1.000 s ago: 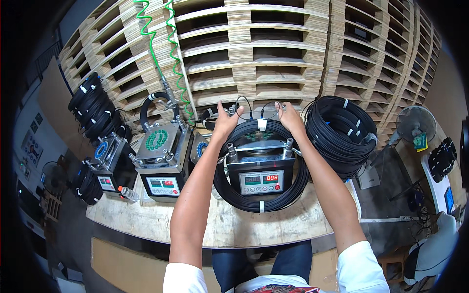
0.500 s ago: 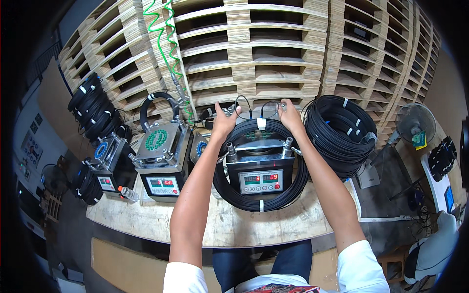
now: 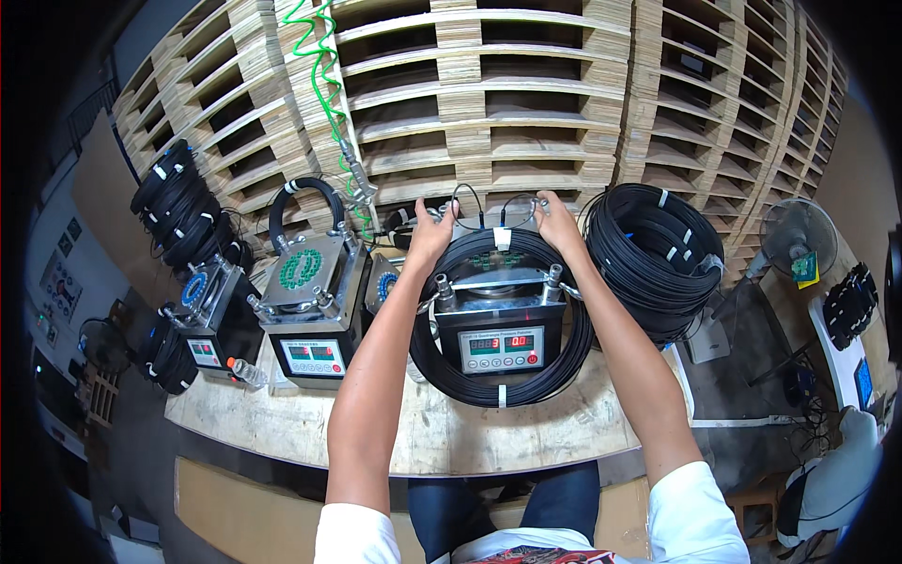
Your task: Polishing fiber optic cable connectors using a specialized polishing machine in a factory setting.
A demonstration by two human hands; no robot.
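A black cable coil (image 3: 503,393) with white ties rests around the middle polishing machine (image 3: 501,348), which has a metal top and a red lit display. Two thin cable ends loop up from the coil's far side. My left hand (image 3: 432,233) is closed behind the coil, pinching the tip of the left cable end (image 3: 467,187). The right cable end (image 3: 516,195) arches over to my right hand (image 3: 558,224), whose thumb and finger are shut on it. Small connector tips are partly hidden by my fingers.
Two similar machines stand left: one (image 3: 310,273) with a green-dotted disc, another (image 3: 214,305) farther left. A big stack of black cable coils (image 3: 648,273) stands right, with more coils (image 3: 178,202) far left. Behind rise wooden pallets (image 3: 536,70). A green spiral hose (image 3: 324,66) hangs there.
My left hand's fingers have drawn a little closer together; the right hand is nearly still. Readings on the displays have changed. The green hose and its metal fitting have swung slightly.
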